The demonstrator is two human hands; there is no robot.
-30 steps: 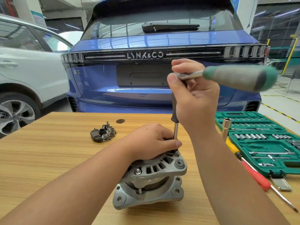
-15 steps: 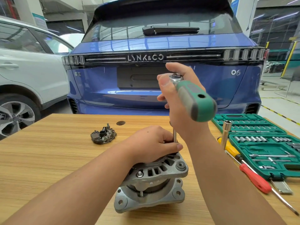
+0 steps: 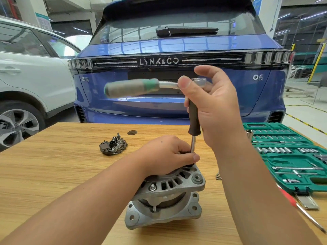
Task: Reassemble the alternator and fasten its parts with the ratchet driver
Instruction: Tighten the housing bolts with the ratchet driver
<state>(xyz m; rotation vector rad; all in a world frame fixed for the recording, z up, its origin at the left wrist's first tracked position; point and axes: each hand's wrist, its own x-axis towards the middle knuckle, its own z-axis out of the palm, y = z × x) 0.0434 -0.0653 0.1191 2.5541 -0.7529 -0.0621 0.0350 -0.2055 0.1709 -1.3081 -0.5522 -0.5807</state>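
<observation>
The grey metal alternator [image 3: 164,197] stands on the wooden table [image 3: 53,174], near its front edge. My left hand [image 3: 168,154] lies on top of it and pinches the bottom of a thin steel shaft with a dark grip [image 3: 194,119]. My right hand [image 3: 215,106] holds the head of the ratchet driver [image 3: 134,87] on top of that shaft. Its green and grey handle points left and is blurred. The lower end of the shaft is hidden under my left fingers.
A black rectifier part [image 3: 113,146] lies on the table behind the alternator. A green socket case [image 3: 292,156] lies open at the right, with a red-handled screwdriver [image 3: 290,198] before it. A blue car [image 3: 177,68] and a white car [image 3: 26,76] stand beyond the table.
The ratchet handle has swung round from pointing right, through pointing at me, to pointing left. My left hand has stayed on the alternator.
</observation>
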